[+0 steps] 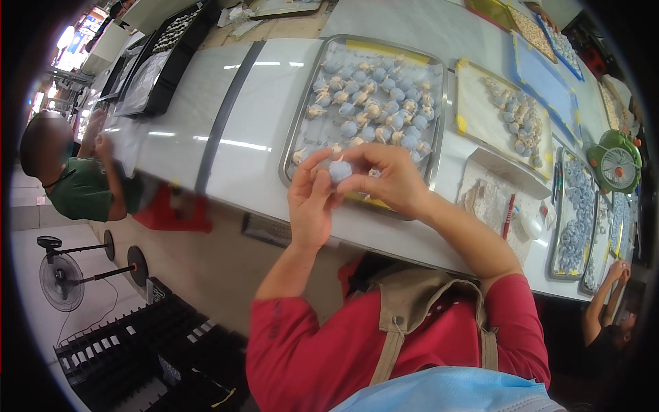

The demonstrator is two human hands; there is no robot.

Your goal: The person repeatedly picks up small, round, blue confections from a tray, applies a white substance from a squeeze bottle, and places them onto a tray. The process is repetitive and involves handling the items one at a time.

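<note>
A small pale-blue rounded figure is pinched between the fingertips of both my hands, over the near edge of a metal tray. My left hand closes on it from the left, thumb and fingers pressed to its side. From the right, my right hand grips the same piece with its thumb below and fingers above. The metal tray beneath holds many similar blue and cream figures in loose rows. My fingers hide part of the piece and a few figures close to the near rim.
To the right lie a yellow-taped tray of similar figures, a white box, a red pen and a tray of blue pieces. A green fan stands beyond. Black trays and a co-worker are at left.
</note>
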